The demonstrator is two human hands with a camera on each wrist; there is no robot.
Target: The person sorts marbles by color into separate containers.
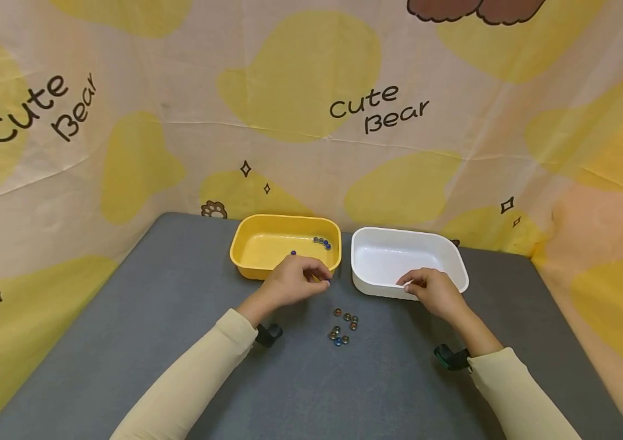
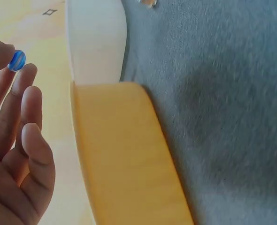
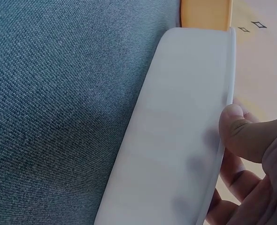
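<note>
My left hand (image 1: 295, 282) is over the front right part of the yellow bin (image 1: 242, 269). In the left wrist view its thumb and a finger pinch a blue swirled marble (image 2: 17, 61); the other fingers are loosely bent. At the front wall of the white bin (image 1: 372, 288), my right hand (image 1: 435, 294) grips the rim. Its thumb (image 3: 237, 129) lies against the rim on the near side, while the fingers reach down inside, partly hidden by the wall. Several glass marbles (image 1: 347, 317), one of them blue (image 1: 338, 341), lie on the table in front of the bins.
Inside the yellow bin, several small blue marbles (image 1: 321, 241) sit at the right side, and another blue marble (image 1: 293, 252) lies nearer the front. Both bins stand side by side at the back of the grey table (image 1: 179, 305), against a printed cloth (image 1: 300, 79).
</note>
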